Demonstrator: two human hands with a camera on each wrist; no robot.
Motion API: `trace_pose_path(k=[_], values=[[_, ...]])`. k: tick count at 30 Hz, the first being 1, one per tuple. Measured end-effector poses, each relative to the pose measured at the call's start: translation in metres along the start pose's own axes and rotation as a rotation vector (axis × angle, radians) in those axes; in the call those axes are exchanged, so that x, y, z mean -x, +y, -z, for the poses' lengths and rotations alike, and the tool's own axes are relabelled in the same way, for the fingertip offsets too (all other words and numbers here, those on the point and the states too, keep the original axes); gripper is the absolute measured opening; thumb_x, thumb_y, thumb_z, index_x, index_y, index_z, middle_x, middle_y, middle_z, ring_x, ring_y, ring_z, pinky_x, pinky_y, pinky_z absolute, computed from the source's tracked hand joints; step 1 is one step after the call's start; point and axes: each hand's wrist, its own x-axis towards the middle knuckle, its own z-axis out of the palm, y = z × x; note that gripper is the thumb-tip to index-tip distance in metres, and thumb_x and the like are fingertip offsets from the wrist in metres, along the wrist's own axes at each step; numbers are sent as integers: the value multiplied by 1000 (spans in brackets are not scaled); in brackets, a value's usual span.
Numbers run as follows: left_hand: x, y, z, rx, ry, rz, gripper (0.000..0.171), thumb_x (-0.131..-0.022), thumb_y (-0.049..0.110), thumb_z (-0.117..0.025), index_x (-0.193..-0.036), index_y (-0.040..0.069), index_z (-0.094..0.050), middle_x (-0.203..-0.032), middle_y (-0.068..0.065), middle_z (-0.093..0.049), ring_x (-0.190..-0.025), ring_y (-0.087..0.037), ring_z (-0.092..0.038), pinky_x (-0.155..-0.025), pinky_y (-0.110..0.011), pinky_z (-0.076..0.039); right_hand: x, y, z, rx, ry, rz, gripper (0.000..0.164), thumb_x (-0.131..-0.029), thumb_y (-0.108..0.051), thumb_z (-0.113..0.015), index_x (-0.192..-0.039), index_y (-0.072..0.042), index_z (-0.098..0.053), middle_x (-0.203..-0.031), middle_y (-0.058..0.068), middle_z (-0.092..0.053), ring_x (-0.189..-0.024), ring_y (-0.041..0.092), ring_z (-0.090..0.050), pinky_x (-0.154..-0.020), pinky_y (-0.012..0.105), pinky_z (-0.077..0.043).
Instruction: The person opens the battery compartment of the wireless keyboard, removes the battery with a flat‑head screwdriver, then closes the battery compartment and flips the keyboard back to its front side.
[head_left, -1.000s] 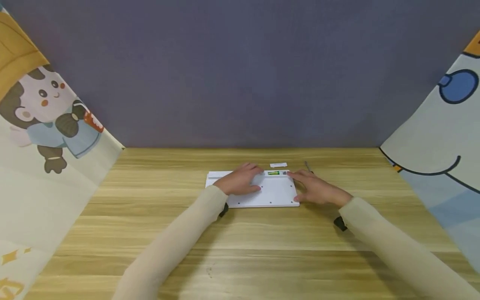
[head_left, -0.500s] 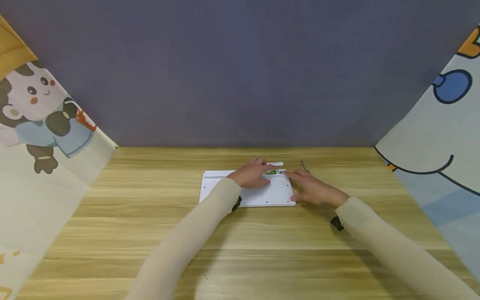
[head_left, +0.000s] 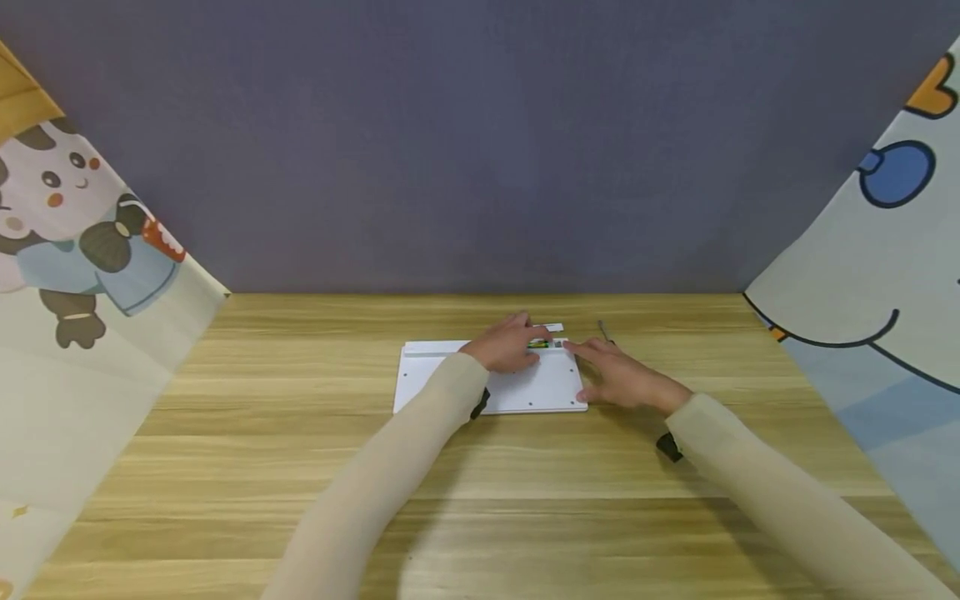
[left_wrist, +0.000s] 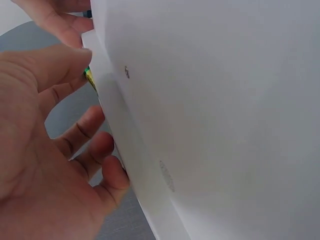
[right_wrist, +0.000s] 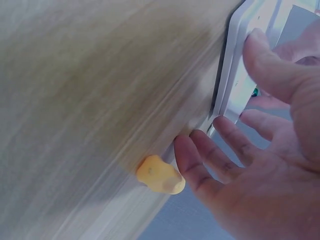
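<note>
Pale wood grain runs across the table (head_left: 495, 525), with a dark grey-purple wall (head_left: 480, 150) along its far edge and printed cartoon panels rising at the left edge (head_left: 78, 358) and the right edge (head_left: 832, 333). Near the far edge, about midway between the table's left and right edges, a white keyboard (head_left: 551, 387) lies underside up, small screws showing. Its far ridge has a slot toward the right end, where a green-and-yellow battery (head_left: 537, 344) sits.

Left hand (head_left: 504, 343) reaches over this ridge with its fingers apart and loosely bent, the forefinger at the battery and the thumb over the keyboard's underside; whether it grips the battery, I cannot tell. Right hand (head_left: 622, 377) is spread, thumb at the keyboard's near right corner, forefinger at its far right corner.

Between keyboard and far table edge lies a white strip (head_left: 553, 327), partly hidden by the left hand. Farther right is a thin grey rod (head_left: 603, 328). On the wood just beside the right little finger shows a yellow lump (right_wrist: 161, 175). Both sleeves (head_left: 757, 467) are beige.
</note>
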Motion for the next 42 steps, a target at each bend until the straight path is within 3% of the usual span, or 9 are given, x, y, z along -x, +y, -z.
trace_pose_path(k=[14, 20, 27, 34, 42], values=[[-1, 5, 0, -4, 0, 19, 37, -95, 18, -54, -130, 28, -53, -117, -1, -44, -112, -18, -42, -96, -39, -37, 0, -3, 1, -6, -35, -36, 83, -83, -23, -74, -147, 0, -27, -133, 25, -39, -123, 43, -37, -98, 56, -33], [-1, 7, 0, -14, -14, 36, 39, -95, 16, -53, -132, 30, -53, -117, 0, -43, -109, -17, -41, -95, -40, -37, 0, -3, 1, 5, -29, -42, 84, -82, -22, -75, -147, 0, -27, -133, 25, -39, -123, 42, -37, -99, 56, -33], [-2, 6, -2, 12, -6, 45, 38, -95, 14, -52, -130, 29, -52, -116, 1, -42, -110, -17, -41, -96, -41, -36, 0, -3, 1, -6, -26, -39, 84, -82, -22, -75, -147, -1, -27, -130, 23, -41, -120, 40, -39, -97, 55, -35], [-3, 5, 0, 49, 7, 25, 37, -95, 10, -51, -128, 27, -51, -125, 1, -45, -123, -21, -40, -101, -47, -33, 0, -2, 1, 13, -33, -27, 83, -83, -23, -74, -147, 0, -27, -131, 25, -40, -121, 42, -39, -97, 56, -35], [-6, 5, -2, 71, 8, 35, 37, -97, 9, -51, -130, 26, -50, -126, 1, -48, -122, -21, -42, -100, -52, -33, 0, -5, 3, 11, -50, -35, 84, -84, -22, -73, -148, 0, -25, -129, 23, -41, -119, 39, -40, -96, 54, -36]])
